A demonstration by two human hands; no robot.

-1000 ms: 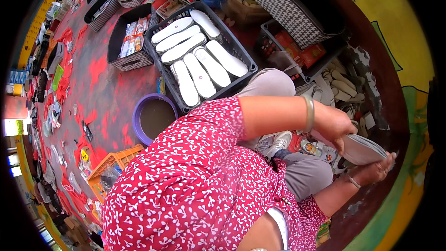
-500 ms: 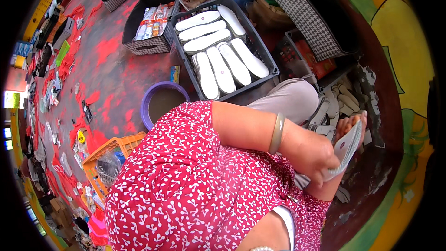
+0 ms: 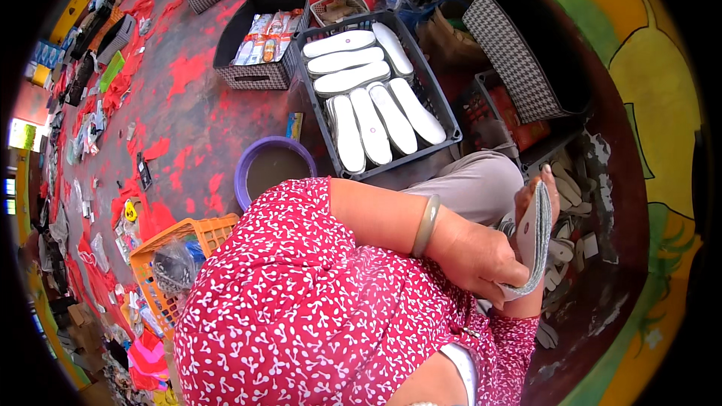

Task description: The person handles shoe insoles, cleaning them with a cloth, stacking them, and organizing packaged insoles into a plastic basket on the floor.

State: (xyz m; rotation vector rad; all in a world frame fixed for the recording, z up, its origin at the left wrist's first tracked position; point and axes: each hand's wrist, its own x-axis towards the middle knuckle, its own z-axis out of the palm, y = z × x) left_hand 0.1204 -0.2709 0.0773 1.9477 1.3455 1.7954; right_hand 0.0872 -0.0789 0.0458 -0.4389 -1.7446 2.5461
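A white insole stack with grey edges (image 3: 532,244) is held between my two hands at the right, tilted upright. My left hand (image 3: 485,263), below a pale bangle, is closed on its lower end. My right hand (image 3: 547,184) reaches up behind the stack. Its fingertips show at the upper end, while the palm is hidden. Nearby, a dark plastic crate (image 3: 325,135) holds several stacks of white insoles (image 3: 374,124) laid in rows. My red patterned sleeves and grey trouser leg (image 3: 481,180) fill the space between.
A purple basin (image 3: 242,180) of murky water stands left of the crate. An orange basket (image 3: 143,271) is at lower left. A houndstooth bin (image 3: 226,75) holds packets. Another houndstooth bin (image 3: 511,53) stands tipped at right. Loose pale insoles (image 3: 568,188) lie by the wall.
Both hands and the insole stack have shifted left in view, and the stack stands more upright. The crate and surroundings sit slightly further right and lower as the view moved.
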